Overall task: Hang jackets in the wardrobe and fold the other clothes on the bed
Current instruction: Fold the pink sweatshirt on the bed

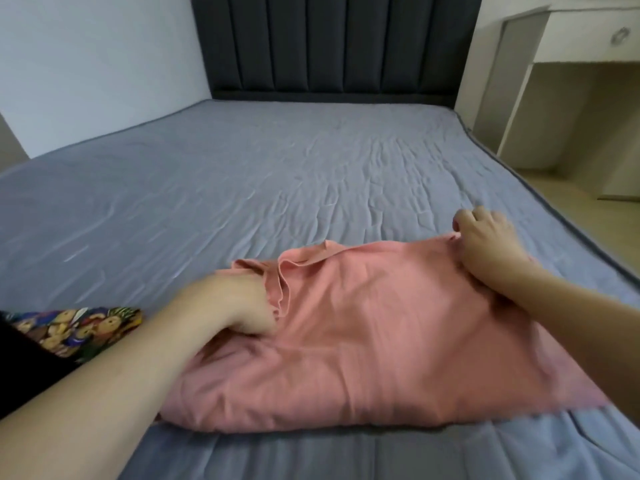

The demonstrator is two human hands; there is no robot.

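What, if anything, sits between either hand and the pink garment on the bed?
Nothing visible. The left hand grips the pink garment at its left edge; the right hand pinches its far right corner. The patterned cloth lies off to the left.

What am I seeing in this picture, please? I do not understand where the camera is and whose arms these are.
There is no machine here. The camera sits on a person's head and looks forward and down, so the two bare arms belong to that person.

They are working on a bed covered with a grey sheet; a dark padded headboard stands at the far end. A pink garment lies spread on the sheet. The left hand grips bunched pink cloth at one edge, and the right hand pinches the far right corner. It looks like folding. A colourful patterned cloth lies at the left edge.
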